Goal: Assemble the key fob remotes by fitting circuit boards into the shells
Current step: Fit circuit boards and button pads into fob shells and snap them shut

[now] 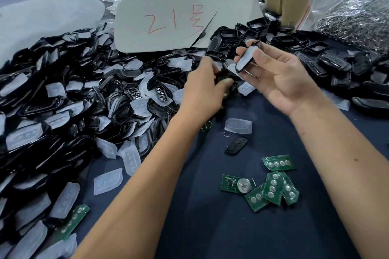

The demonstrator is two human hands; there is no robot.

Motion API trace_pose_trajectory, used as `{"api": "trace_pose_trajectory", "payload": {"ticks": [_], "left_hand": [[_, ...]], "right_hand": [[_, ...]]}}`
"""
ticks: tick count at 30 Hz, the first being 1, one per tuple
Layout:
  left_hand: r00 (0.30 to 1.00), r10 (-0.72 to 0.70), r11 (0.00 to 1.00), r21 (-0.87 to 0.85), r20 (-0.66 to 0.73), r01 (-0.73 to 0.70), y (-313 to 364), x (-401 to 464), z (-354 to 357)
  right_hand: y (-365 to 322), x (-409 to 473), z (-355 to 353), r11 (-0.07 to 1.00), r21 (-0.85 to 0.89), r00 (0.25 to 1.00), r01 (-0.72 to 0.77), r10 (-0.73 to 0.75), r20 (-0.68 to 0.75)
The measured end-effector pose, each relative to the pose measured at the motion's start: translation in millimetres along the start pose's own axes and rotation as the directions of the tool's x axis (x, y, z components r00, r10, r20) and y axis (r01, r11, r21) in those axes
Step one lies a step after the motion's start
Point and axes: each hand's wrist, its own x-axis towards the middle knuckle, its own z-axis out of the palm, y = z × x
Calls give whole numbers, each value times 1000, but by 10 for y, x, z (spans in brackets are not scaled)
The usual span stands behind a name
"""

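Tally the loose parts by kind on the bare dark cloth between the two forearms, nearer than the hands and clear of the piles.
Green rectangular circuit boards: 6, one mostly hidden by the left forearm
Translucent white rubber button pad: 1
Black rubber button pad: 1
Total: 8

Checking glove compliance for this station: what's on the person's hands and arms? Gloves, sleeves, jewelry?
Nothing protective. The left hand and right hand are both bare, with no gloves. Both forearms are bare as far as the frame shows; no sleeves, watch or wristband in view. The left hand is motion-blurred, so a ring there can't be ruled out.
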Motion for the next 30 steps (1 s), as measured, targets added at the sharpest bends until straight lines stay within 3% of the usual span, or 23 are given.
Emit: {"api": "trace_pose_trajectory", "payload": {"ticks": [1,3,6,9,21,25,30], "left_hand": [[995,-103,972,-210,1,101,-10,4,-14],[959,-266,792,-547,94,273,-25,18,-49],[925,-339,616,-702,173,357,-48,42,-95],[909,-358,549,-740,212,388,-36,40,-147],[926,-319,586,-726,203,361,-92,47,-118],[961,-264,661,-710,83,243,-116,36,-62],[994,-93,814,-579,-52,46,-118,-13,19]], "right_hand": [[-6,-4,-12,1000,-5,1000,-15,15,15],[-3,-9,-30,999,-36,998,-41,42,38],[27,-10,-21,991,-110,994,-81,88,59],[61,-6,-3,986,-135,993,-99,107,57],[89,7,26,981,-175,997,-79,83,11],[101,12,45,975,-219,998,-50,43,-38],[151,8,85,956,-293,994,-16,-16,-107]]}}
